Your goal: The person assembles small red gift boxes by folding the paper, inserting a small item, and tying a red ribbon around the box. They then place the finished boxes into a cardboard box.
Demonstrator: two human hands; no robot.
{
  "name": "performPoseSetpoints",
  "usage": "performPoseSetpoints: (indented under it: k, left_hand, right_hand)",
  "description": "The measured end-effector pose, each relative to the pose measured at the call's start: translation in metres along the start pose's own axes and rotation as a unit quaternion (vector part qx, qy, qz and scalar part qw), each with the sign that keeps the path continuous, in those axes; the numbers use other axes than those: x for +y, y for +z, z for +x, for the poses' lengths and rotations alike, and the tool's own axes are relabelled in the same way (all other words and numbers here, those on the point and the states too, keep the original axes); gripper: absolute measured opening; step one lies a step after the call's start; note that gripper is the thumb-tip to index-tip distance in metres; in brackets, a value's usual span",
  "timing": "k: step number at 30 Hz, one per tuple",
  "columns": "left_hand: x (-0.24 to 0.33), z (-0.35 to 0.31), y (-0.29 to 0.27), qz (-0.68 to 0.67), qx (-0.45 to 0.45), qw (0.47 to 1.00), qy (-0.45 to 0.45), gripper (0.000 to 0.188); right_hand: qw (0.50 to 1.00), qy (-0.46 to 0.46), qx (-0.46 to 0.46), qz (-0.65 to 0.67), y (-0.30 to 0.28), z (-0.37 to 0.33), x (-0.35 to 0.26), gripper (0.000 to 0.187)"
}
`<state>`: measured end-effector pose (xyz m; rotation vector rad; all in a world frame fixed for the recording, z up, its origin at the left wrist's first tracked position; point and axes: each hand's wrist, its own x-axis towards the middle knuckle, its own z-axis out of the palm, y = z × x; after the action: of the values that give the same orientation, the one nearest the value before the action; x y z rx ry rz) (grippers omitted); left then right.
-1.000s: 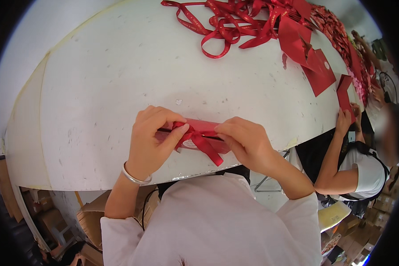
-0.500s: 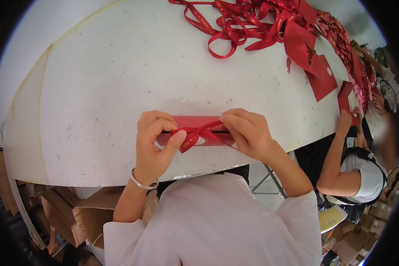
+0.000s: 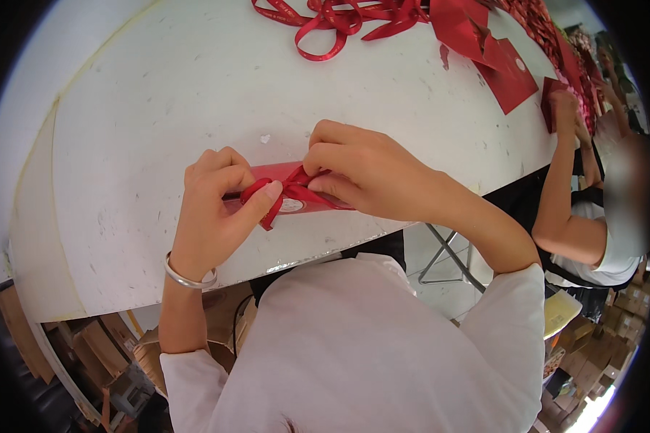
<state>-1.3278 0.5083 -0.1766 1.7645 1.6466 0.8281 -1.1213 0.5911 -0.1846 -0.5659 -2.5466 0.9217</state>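
Head view: a long red box (image 3: 271,172) lies over the white table (image 3: 144,137), between the two hands and just in from the table's near edge. Red ribbon (image 3: 296,192) crosses the middle of the box, gathered into a knot with a loop to the left and a short tail hanging over the near side, beside a round pale sticker (image 3: 290,206). Left of the knot, the left hand (image 3: 220,198) pinches the loop narrowly between thumb and fingers, its palm by the left end of the box; a silver bangle (image 3: 188,281) circles that wrist. Over the right part of the box, the right hand (image 3: 365,169) has thumb and fingertips closed on the ribbon. Well beyond the box are tangled ribbons (image 3: 401,27), and beyond it to the right, red envelopes (image 3: 508,76) overlap. Farther right of the box, a co-worker's hand (image 3: 565,108) holds a red folder (image 3: 549,103).
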Motion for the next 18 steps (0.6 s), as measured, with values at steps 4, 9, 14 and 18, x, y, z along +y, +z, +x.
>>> performPoseSetpoints:
  k: [4, 9, 14, 18]
  left_hand:
    - [-0.013, 0.003, 0.012, -0.064, 0.039, 0.997, 0.01, 0.024]
    - [-0.022, -0.006, 0.022, -0.118, 0.097, 0.988, 0.008, 0.022]
    - [-0.03, -0.011, 0.026, -0.083, 0.143, 0.986, 0.029, 0.02]
    - [-0.027, -0.013, 0.026, -0.11, 0.142, 0.983, 0.036, 0.021]
  right_hand:
    - [0.983, -0.072, 0.05, -0.161, 0.018, -0.008, 0.005, 0.016]
    - [0.972, -0.082, 0.022, -0.218, 0.021, -0.014, 0.005, 0.02]
    - [0.982, -0.05, -0.01, -0.18, 0.009, -0.013, 0.004, 0.02]
    - [0.983, -0.035, -0.035, -0.179, -0.003, -0.012, 0.004, 0.022]
